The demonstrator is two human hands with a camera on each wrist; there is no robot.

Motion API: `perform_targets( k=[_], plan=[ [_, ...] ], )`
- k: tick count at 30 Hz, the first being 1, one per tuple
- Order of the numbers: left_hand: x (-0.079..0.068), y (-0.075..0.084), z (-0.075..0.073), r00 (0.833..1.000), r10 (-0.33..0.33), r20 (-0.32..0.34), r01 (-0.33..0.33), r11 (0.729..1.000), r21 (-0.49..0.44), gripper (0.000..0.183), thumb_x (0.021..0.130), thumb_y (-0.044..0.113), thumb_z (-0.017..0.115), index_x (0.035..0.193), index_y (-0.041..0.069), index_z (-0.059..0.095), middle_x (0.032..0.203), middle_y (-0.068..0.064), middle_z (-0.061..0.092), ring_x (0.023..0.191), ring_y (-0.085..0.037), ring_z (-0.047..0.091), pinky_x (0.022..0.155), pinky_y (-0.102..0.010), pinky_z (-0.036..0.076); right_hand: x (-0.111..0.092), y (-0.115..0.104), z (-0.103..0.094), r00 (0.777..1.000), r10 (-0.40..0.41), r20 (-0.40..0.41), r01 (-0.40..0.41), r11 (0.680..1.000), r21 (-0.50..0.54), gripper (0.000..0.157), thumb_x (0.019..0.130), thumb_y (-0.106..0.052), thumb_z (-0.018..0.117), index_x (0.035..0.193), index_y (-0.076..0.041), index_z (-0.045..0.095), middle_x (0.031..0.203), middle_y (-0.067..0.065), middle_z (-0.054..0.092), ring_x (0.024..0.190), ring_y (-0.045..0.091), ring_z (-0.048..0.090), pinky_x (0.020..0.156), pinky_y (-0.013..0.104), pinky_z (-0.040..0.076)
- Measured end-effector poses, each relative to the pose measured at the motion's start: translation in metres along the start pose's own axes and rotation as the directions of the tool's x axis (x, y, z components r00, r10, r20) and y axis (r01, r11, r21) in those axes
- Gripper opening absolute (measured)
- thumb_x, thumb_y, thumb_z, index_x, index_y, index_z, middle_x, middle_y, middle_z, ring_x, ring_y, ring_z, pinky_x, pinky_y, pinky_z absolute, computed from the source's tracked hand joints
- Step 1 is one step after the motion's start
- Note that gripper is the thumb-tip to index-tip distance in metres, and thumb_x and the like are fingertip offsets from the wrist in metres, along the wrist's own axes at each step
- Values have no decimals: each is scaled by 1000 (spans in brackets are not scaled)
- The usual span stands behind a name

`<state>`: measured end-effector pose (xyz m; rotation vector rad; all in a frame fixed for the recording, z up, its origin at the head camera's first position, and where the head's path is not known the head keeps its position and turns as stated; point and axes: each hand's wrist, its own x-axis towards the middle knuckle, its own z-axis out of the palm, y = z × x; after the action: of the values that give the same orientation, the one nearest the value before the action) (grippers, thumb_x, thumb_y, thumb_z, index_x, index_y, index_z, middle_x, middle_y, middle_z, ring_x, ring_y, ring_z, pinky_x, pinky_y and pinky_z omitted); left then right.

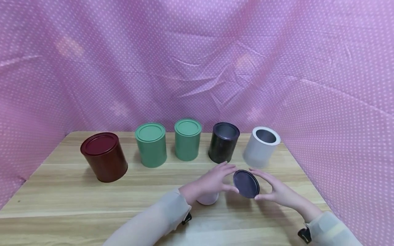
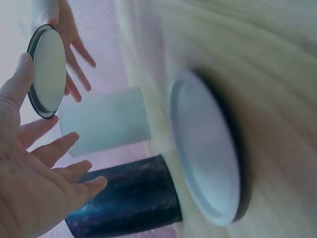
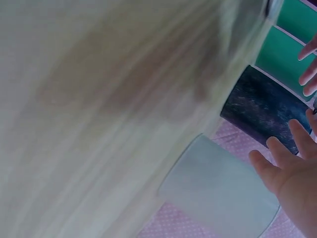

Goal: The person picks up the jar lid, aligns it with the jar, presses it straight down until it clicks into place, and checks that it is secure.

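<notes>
Between my two hands a round black lid (image 1: 246, 183) stands tilted above the table. My left hand (image 1: 215, 179) pinches its left edge with thumb and index finger, the other fingers spread. Thumb and index finger of my right hand (image 1: 275, 191) hold the opposite edge. The left wrist view shows the lid's pale underside (image 2: 49, 72). A white lid (image 1: 208, 199) lies on the table below my left hand, which partly covers it. Behind the hands stand an uncovered black can (image 1: 223, 147) and, to its right, an uncovered white can (image 1: 258, 152).
Two green cans (image 1: 153, 152) with lids on stand left of the black can. A dark red can (image 1: 109, 164), also lidded, is at the far left of the wooden table (image 1: 61, 205). Pink dotted cloth (image 1: 197, 68) hangs around the back and sides.
</notes>
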<state>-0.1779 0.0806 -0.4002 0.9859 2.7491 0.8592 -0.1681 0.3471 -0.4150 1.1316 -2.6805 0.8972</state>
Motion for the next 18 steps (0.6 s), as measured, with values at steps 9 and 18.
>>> perform_targets(
  k=[9, 18],
  plan=[
    [0, -5, -21, 997, 38, -62, -41, 998, -46, 71, 81, 37, 77, 142, 14, 50, 153, -9, 39, 147, -37, 21, 115, -56, 26, 20, -3, -8, 996, -79, -38, 83, 988, 127, 78, 74, -14, 81, 142, -4, 44, 143, 24, 45, 134, -13, 28, 105, 7, 23],
    [2, -5, -47, 995, 51, -80, -53, 998, -22, 74, 80, 36, 77, 143, 11, 48, 156, -10, 35, 147, -40, 15, 116, -59, 22, 42, -5, -16, 993, -102, -51, 109, 983, 146, 77, 75, -8, 80, 142, 0, 43, 143, 27, 43, 134, -13, 26, 105, 3, 19]
  ],
)
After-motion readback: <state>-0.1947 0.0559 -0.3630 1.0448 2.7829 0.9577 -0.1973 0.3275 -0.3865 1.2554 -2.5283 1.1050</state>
